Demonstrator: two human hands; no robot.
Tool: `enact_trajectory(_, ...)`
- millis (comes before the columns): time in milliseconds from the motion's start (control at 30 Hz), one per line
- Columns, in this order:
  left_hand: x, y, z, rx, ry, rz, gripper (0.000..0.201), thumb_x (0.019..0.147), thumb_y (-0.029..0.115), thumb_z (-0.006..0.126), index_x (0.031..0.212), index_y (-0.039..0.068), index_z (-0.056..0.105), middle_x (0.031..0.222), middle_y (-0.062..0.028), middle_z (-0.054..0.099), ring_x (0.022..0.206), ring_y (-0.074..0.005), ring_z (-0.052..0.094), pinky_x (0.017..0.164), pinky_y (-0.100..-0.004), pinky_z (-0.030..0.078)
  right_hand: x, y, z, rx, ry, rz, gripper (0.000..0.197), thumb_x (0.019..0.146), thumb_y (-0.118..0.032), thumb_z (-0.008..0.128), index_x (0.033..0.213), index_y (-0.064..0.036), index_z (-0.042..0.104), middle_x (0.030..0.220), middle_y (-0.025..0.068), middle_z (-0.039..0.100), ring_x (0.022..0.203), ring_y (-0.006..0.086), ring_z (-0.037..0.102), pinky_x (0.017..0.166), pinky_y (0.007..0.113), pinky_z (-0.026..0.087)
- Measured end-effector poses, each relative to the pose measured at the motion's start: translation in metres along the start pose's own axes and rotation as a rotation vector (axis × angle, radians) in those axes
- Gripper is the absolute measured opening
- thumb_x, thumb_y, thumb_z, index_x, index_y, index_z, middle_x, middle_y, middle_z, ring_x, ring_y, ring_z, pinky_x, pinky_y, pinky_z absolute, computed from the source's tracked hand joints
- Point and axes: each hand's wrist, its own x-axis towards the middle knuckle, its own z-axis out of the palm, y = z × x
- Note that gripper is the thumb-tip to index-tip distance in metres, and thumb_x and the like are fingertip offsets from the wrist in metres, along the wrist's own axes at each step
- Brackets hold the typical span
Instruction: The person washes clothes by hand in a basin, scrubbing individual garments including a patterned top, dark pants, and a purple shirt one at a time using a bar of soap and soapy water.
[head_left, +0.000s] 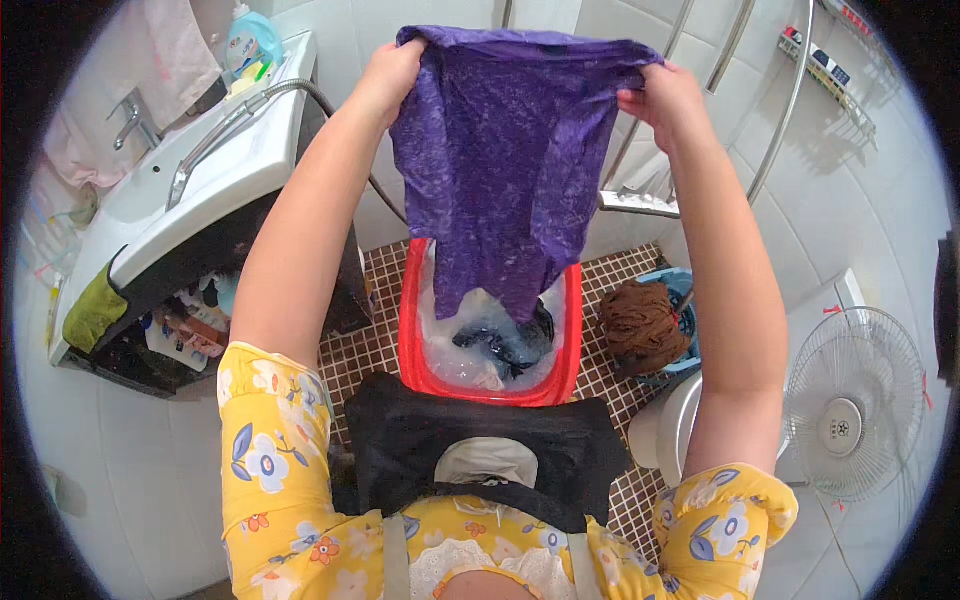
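A wet purple garment (490, 130) hangs spread between my two raised hands, with its lower end just over a red basin (410, 340). My left hand (395, 75) is closed on the garment's upper left corner. At the upper right corner my right hand (668, 100) grips the cloth, fingers curled round it. Below, the basin holds cloudy, sudsy water with dark cloth (510, 345) partly sunk in it. The far part of the basin is hidden behind the garment.
To the left stands a white sink (120, 230) with a shower hose (300, 85) and a detergent bottle (250, 45). On the right are a blue basket (675, 285) with brown cloth (640, 325), a white bucket (680, 425) and a fan (850, 400). Brown tiles cover the floor.
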Motion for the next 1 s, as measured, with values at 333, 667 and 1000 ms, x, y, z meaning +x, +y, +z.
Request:
enact_trajectory(333,-0.001,-0.110,0.019,0.023,-0.060,-0.211,0.033,0.090,0.030,0.047,0.099,0.001,0.061,0.087,-0.0057,0.062,0.077,-0.0180,0.056,0.072,-0.0337,0.043,0.005,0.094,-0.005,-0.014,0.014,0.142,0.024,0.086,-0.007,0.044,0.102,-0.0039,0.061,0.087,0.0067,0.066,0.074,0.0177,0.064,0.067,0.032,0.053)
enact_trajectory(667,-0.043,-0.158,-0.002,-0.208,-0.072,0.051,0.033,0.092,0.028,0.048,0.106,0.002,0.062,0.102,-0.0040,0.062,0.094,-0.0154,0.055,0.086,-0.0309,0.041,-0.036,0.124,-0.003,0.098,-0.020,-0.074,0.027,0.079,0.002,0.041,0.099,-0.0035,0.058,0.083,0.0064,0.062,0.077,0.0153,0.062,0.064,0.030,0.052)
enact_trajectory(1000,-0.219,-0.449,-0.069,0.679,-0.632,-0.209,0.046,0.079,0.010,0.052,0.124,0.003,0.049,0.113,-0.0238,0.059,0.107,-0.0398,0.056,0.095,-0.0430,0.042,-0.174,0.457,-0.027,-0.773,-0.576,0.419,0.031,0.073,-0.020,0.066,0.098,-0.0027,0.066,0.089,0.0177,0.067,0.085,0.0296,0.066,0.077,0.039,0.051)
